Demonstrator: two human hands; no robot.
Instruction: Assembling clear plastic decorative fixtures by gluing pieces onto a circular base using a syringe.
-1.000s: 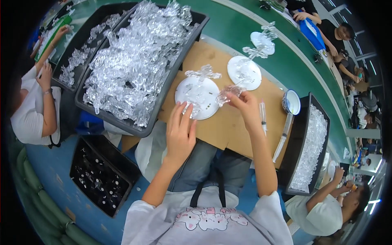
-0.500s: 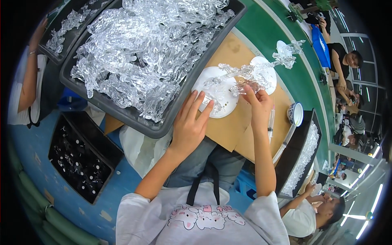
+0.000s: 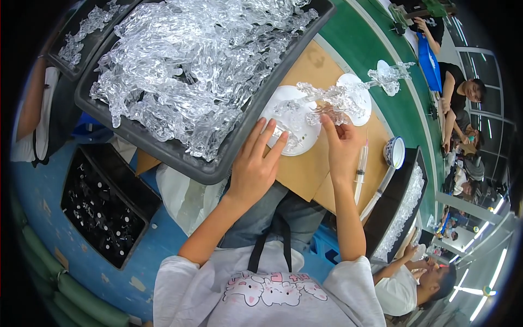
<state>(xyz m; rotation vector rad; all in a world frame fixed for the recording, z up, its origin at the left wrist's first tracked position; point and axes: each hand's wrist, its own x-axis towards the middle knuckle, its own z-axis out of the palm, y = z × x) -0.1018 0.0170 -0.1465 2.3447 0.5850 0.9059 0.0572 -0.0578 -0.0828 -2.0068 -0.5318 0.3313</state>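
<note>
My right hand point(image 3: 344, 147) is closed, thumb and finger pinching the near end of a clear plastic figure-like piece point(image 3: 332, 103). Other clear pieces lie around it over two white round plates, a larger plate point(image 3: 283, 97) and a smaller one point(image 3: 360, 101) beyond. My left hand point(image 3: 254, 166) rests open with fingers apart, the fingertips at the larger plate's near left edge, close to the black bin. Small clear bits point(image 3: 297, 143) lie on that plate. A syringe point(image 3: 362, 163) is on the cardboard, right of my right hand.
A black bin point(image 3: 215, 177) heaped with clear plastic pieces stands at the left. Brown cardboard point(image 3: 308, 177) covers the green table point(image 3: 340, 32). A small blue-and-white bowl point(image 3: 394, 152) and a black box point(image 3: 376, 229) of clear pieces are at the right. Co-workers sit nearby.
My right hand has shifted slightly and its other fingers have curled in, uncovering more of the syringe. My left hand stays nearly where it was.
</note>
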